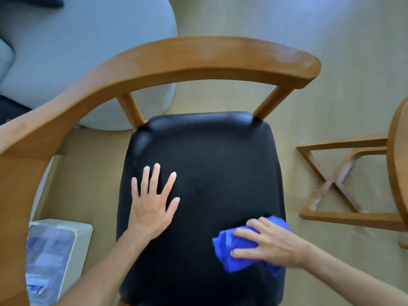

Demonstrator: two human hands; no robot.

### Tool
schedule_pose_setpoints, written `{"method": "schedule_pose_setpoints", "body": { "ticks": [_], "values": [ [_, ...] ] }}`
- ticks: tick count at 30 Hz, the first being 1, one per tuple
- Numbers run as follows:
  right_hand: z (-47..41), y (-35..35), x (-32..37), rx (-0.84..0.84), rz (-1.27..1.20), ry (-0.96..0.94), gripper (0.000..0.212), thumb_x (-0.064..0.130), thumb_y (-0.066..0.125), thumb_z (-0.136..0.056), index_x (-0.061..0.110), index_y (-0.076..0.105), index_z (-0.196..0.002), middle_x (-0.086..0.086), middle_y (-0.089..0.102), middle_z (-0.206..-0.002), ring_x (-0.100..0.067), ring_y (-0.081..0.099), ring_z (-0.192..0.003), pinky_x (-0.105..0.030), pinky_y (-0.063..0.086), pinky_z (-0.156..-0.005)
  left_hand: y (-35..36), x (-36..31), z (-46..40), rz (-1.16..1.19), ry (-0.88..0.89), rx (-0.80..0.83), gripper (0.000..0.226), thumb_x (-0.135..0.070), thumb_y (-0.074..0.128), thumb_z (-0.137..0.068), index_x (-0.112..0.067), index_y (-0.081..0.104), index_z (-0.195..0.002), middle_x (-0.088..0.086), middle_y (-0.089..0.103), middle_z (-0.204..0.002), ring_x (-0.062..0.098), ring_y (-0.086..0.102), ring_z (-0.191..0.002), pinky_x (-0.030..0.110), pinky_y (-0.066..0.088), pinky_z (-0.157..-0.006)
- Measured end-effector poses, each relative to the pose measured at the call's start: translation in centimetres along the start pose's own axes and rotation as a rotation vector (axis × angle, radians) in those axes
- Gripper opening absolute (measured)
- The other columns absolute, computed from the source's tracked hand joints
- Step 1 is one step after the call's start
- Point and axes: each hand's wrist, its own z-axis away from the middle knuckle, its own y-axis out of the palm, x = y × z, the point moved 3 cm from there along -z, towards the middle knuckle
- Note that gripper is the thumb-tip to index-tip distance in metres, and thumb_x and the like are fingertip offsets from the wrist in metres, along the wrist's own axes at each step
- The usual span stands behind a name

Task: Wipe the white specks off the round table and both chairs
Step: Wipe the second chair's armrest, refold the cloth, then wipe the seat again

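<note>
A wooden chair with a curved backrest (198,58) and a black padded seat (209,162) fills the middle of the head view. My left hand (152,202) lies flat on the left side of the seat, fingers spread. My right hand (269,241) grips a crumpled blue cloth (231,252) against the seat's right front part. The seat looks dark, with no specks that I can make out. Faint white specks show on the right end of the backrest (306,64). The round table's edge (395,164) enters at the far right.
The table's wooden cross base (331,184) stands on the floor to the right, with whitish dust on it. A pale grey rounded sofa (88,51) sits at the back left. A white bin (53,257) with a plastic liner stands at the lower left.
</note>
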Motion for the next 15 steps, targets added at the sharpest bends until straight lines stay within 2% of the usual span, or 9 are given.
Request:
{"method": "schedule_pose_setpoints", "body": {
  "ticks": [2, 4, 7, 8, 9, 12, 15],
  "values": [
    [-0.4, -0.7, -6.3, -0.107, 0.037, 0.235, 0.056, -0.002, 0.041, -0.080, 0.032, 0.051, -0.123, -0.008, 0.047, -0.128, -0.034, 0.058, -0.084, -0.041, 0.051, -0.069, 1.1, -0.4, 0.4, -0.030, -0.011, 0.029, 0.067, -0.053, 0.027, -0.090, -0.025, 0.021, -0.150, 0.020, 0.015, -0.157, 0.041, 0.013, -0.145, 0.065, 0.020, -0.111],
    [-1.1, -1.4, -11.4, -0.212, 0.018, 0.509, 0.056, 0.001, 0.049, -0.079, 0.028, 0.050, -0.128, -0.012, 0.048, -0.130, -0.040, 0.058, -0.090, -0.045, 0.051, -0.078, 1.7, -0.3, 0.4, -0.048, -0.015, 0.039, 0.068, -0.054, 0.024, -0.090, -0.024, 0.016, -0.151, 0.020, 0.011, -0.158, 0.040, 0.008, -0.146, 0.064, 0.017, -0.112],
    [-1.8, -1.0, -14.2, -0.384, -0.192, 1.000, 0.056, 0.006, 0.060, -0.083, 0.022, 0.050, -0.135, -0.011, 0.051, -0.130, -0.036, 0.055, -0.108, -0.034, 0.043, -0.093, 1.8, -0.1, 0.3, -0.062, -0.005, 0.035, 0.069, -0.055, 0.023, -0.091, -0.024, 0.014, -0.151, 0.019, 0.007, -0.159, 0.039, 0.005, -0.146, 0.063, 0.013, -0.113],
    [-2.0, -0.8, -13.3, -0.428, -0.238, 1.070, 0.056, 0.005, 0.062, -0.082, 0.019, 0.051, -0.135, -0.011, 0.051, -0.128, -0.034, 0.054, -0.109, -0.032, 0.041, -0.093, 1.8, -0.2, 0.3, -0.059, -0.003, 0.036, 0.069, -0.055, 0.023, -0.090, -0.024, 0.015, -0.152, 0.019, 0.006, -0.159, 0.039, 0.004, -0.146, 0.063, 0.012, -0.113],
    [-2.0, -0.6, -11.6, -0.433, -0.227, 1.045, 0.057, 0.003, 0.063, -0.079, 0.018, 0.053, -0.132, -0.012, 0.052, -0.127, -0.035, 0.055, -0.106, -0.033, 0.043, -0.093, 1.8, -0.2, 0.3, -0.056, -0.001, 0.035, 0.069, -0.055, 0.024, -0.090, -0.024, 0.016, -0.152, 0.019, 0.006, -0.159, 0.039, 0.004, -0.146, 0.063, 0.011, -0.113],
    [-0.2, 0.5, -4.1, -0.279, -0.213, 0.748, 0.059, 0.003, 0.055, -0.070, 0.021, 0.054, -0.127, -0.016, 0.050, -0.125, -0.039, 0.054, -0.090, -0.040, 0.049, -0.085, 1.5, -0.2, 0.1, -0.044, -0.001, 0.035, 0.070, -0.056, 0.025, -0.090, -0.024, 0.017, -0.151, 0.018, 0.006, -0.159, 0.039, 0.004, -0.146, 0.062, 0.011, -0.113],
    [4.2, 1.4, 4.3, -0.040, -0.264, 0.506, 0.063, 0.009, 0.059, -0.063, 0.028, 0.053, -0.122, -0.010, 0.046, -0.125, -0.029, 0.051, -0.082, -0.034, 0.050, -0.074, 1.2, 0.0, 0.1, -0.049, -0.022, 0.051, 0.067, -0.058, 0.027, -0.093, -0.027, 0.014, -0.151, 0.017, 0.004, -0.159, 0.037, 0.001, -0.147, 0.061, 0.012, -0.114]
  ]
}}
